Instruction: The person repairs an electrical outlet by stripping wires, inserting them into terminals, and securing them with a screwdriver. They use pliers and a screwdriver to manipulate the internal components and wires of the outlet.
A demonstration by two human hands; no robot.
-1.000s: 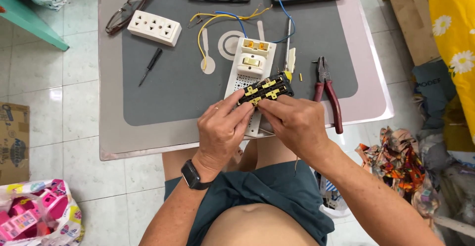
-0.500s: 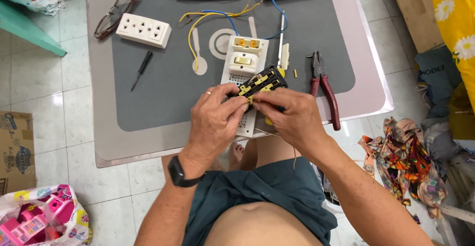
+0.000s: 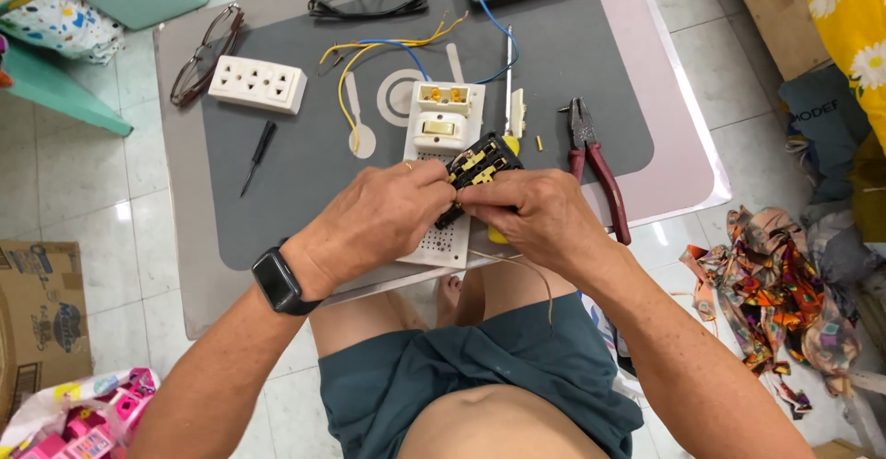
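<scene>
Both hands meet over the near middle of the counter point(image 3: 664, 159), the left hand point(image 3: 374, 219) and right hand point(image 3: 535, 214) each curled shut around a black socket insert with brass contacts point(image 3: 480, 162), fingertips pinching it from either side. It hovers above a white switch plate point(image 3: 441, 159). Red-handled pliers point(image 3: 595, 159) lie at 3 o'clock, a small screwdriver point(image 3: 258, 154) at 9, a white socket block point(image 3: 257, 83) at 10
</scene>
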